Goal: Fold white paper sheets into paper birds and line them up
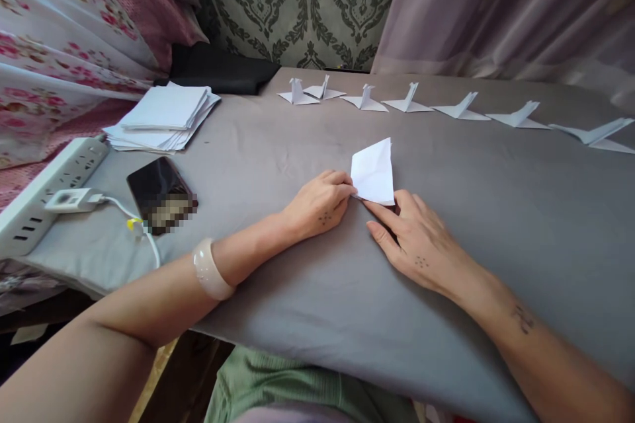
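Observation:
A small folded sheet of white paper (373, 173) is held up at a slant just above the grey cloth, between my two hands. My left hand (325, 201) pinches its lower left corner between thumb and fingers. Beneath the paper's lower edge lies the index finger of my right hand (414, 238). That hand's thumb is apart from the fingers, and its other fingers curl behind the right corner, partly hidden. Several folded paper birds (407, 99) stand in a row beyond the hands.
On the left lie a stack of white paper sheets (161, 112), a phone (156, 185) and a white power strip (64, 178) with a plugged-in charger (74, 200) and its cable. A black folded item (218, 67) rests at the back left, before the patterned wall.

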The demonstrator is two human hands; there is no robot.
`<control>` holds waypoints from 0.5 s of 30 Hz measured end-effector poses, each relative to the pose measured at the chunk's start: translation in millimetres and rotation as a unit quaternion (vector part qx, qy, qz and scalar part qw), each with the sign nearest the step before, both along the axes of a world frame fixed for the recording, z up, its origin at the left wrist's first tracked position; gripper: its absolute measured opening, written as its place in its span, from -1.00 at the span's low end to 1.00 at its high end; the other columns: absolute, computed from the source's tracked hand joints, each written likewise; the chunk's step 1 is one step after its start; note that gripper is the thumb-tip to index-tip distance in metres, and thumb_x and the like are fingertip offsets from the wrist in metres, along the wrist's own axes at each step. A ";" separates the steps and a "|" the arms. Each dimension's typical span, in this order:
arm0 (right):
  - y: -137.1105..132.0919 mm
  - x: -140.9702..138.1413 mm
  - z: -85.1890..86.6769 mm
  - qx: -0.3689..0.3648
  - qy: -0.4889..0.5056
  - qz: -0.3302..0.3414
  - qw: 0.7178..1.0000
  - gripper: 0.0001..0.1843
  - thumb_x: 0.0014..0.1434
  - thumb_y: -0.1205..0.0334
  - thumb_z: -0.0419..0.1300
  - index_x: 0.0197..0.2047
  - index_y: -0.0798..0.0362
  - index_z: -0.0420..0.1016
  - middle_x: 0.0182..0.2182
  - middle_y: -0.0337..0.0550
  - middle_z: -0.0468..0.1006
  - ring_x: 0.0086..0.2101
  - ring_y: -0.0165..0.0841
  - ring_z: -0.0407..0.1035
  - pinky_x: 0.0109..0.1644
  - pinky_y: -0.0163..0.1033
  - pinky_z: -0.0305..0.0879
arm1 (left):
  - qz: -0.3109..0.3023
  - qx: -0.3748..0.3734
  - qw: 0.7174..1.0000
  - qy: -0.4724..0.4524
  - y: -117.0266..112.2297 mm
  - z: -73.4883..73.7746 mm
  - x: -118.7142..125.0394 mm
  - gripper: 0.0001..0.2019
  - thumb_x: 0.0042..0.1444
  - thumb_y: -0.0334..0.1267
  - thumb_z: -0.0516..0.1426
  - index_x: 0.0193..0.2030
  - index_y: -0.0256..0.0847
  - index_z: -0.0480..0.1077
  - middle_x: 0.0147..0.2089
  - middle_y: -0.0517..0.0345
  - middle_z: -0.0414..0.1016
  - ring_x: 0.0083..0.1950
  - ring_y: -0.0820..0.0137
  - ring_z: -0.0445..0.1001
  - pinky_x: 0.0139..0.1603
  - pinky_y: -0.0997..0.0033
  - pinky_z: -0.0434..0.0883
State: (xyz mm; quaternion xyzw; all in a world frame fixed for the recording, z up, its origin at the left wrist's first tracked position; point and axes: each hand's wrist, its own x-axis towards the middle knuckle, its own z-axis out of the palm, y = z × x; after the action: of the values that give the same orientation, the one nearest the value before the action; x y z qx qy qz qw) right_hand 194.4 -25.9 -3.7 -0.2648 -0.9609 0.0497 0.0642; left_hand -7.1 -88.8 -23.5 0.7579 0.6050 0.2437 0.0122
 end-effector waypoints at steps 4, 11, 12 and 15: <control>5.0 5.9 -1.5 -0.038 0.040 0.013 0.998 -0.54 0.33 0.07 -0.09 0.22 -0.06 0.33 -0.14 -0.03 0.38 -0.16 -0.22 0.30 -0.08 -0.08 0.30 | 0.009 -0.033 0.998 0.053 -0.1 11.4 2.8 -0.72 0.19 -0.41 -0.01 -0.11 -0.28 0.51 -0.12 -0.02 0.52 -0.11 0.27 0.45 -0.17 0.32 0.45; 9.7 11.0 -7.9 -0.104 0.146 -0.001 0.984 -0.61 0.30 0.23 -0.01 0.14 -0.04 0.41 -0.10 -0.10 0.48 -0.09 -0.28 0.37 0.00 -0.16 0.32 | 0.015 -0.032 0.988 0.151 8.9 18.5 6.5 -0.67 0.30 -0.14 -0.02 -0.27 -0.27 0.49 -0.32 0.03 0.50 -0.25 0.32 0.46 -0.48 0.43 0.24; 9.9 11.4 -8.7 -0.113 0.164 -0.005 0.980 -0.63 0.29 0.25 0.00 0.10 -0.04 0.44 -0.10 -0.12 0.49 -0.10 -0.30 0.38 -0.01 -0.17 0.33 | 0.011 -0.024 0.986 0.165 9.5 18.2 6.8 -0.65 0.31 -0.16 -0.05 -0.30 -0.28 0.48 -0.34 0.04 0.49 -0.29 0.33 0.45 -0.50 0.44 0.20; 10.2 11.0 -9.0 -0.125 0.243 -0.038 0.961 -0.75 0.25 0.29 0.07 -0.05 -0.02 0.50 -0.18 -0.20 0.55 -0.20 -0.39 0.43 -0.08 -0.27 0.36 | 0.008 -0.009 0.981 0.192 9.6 16.7 7.7 -0.61 0.34 -0.18 -0.09 -0.36 -0.29 0.45 -0.39 0.06 0.46 -0.34 0.36 0.42 -0.54 0.43 0.11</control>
State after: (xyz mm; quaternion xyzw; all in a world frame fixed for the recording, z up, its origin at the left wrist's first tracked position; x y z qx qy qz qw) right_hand 205.4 -15.7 -12.7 -0.2874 -0.8917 0.2300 0.2635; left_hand 0.6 -79.2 -6.8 0.7859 0.6040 0.0879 -0.0995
